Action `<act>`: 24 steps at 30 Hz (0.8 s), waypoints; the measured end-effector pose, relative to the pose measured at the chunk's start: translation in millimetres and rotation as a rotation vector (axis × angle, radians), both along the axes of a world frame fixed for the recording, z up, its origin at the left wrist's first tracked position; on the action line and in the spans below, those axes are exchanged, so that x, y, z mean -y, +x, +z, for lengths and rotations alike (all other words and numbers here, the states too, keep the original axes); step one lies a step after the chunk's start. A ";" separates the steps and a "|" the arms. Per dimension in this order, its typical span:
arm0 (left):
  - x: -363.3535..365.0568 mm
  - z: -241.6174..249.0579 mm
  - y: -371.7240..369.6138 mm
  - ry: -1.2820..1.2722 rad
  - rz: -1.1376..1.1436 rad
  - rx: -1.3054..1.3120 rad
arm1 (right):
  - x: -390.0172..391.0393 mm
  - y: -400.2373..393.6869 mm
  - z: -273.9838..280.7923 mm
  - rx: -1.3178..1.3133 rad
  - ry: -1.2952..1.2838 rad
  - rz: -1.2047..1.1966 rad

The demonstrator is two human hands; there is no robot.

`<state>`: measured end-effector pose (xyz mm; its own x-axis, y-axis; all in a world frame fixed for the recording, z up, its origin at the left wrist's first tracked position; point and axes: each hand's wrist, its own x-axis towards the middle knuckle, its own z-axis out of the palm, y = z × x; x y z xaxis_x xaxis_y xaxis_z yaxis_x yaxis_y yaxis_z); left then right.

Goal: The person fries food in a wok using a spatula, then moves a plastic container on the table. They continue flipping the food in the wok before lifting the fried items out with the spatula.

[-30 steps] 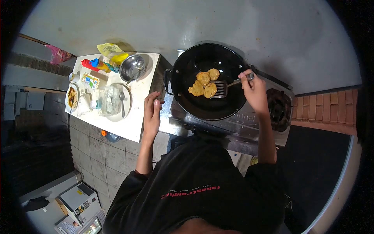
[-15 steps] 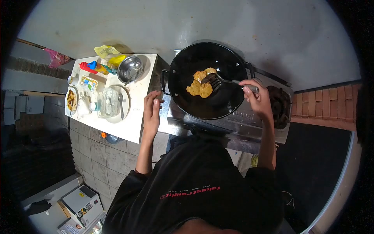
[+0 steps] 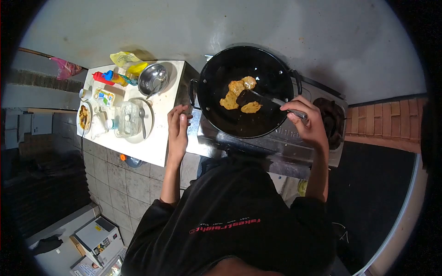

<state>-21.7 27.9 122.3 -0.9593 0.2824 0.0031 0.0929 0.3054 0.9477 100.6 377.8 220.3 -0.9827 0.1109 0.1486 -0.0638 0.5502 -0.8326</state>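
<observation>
A black two-handled wok (image 3: 221, 124) stands on the gas stove (image 3: 276, 154). Several golden fried pieces (image 3: 236, 87) lie in it, with one piece (image 3: 251, 107) apart at the lower right. My right hand (image 3: 307, 120) grips the handle of a dark-headed spatula (image 3: 271, 100). Its head is among the pieces, beside the separate one. My left hand (image 3: 177, 133) is empty, fingers apart, just left of the wok's left handle and near the white table's edge.
The white table (image 3: 159, 133) on the left holds a steel bowl (image 3: 153, 79), sauce bottles (image 3: 102, 78), a glass container (image 3: 128, 120) on a plate with a spoon, and a plate of food (image 3: 84, 117). A second burner (image 3: 330, 122) is right of the wok.
The spatula has turned and shifted slightly, and the lower right piece now lies apart from the others. My right hand has moved a little right and down. My left hand has hardly moved.
</observation>
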 end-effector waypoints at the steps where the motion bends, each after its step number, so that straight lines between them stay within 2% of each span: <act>1: -0.2 0.6 -0.2 -0.007 0.000 -0.006 | -0.4 1.0 0.5 0.001 -0.002 -0.001; 13: -2.9 0.8 -1.3 0.012 0.006 0.008 | -2.5 13.0 23.2 -0.075 0.068 0.065; 16: -4.5 0.8 -1.3 0.025 -0.001 0.004 | -0.2 11.8 22.3 -0.098 0.077 -0.021; 18: -3.5 -0.2 -1.3 0.024 0.001 0.002 | 4.3 9.3 22.7 -0.120 0.172 -0.138; 21: -1.2 -1.7 -1.6 0.022 0.002 0.003 | 13.7 8.2 22.9 -0.094 0.135 -0.212; 24: -1.3 2.2 -0.1 0.000 0.003 0.009 | 24.9 7.7 21.2 -0.080 0.103 -0.171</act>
<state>-21.9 29.2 124.5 -0.9602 0.2791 -0.0057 0.0833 0.3062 0.9483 108.2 352.9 241.5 -0.9355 0.2549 0.2446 -0.0261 0.6406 -0.7674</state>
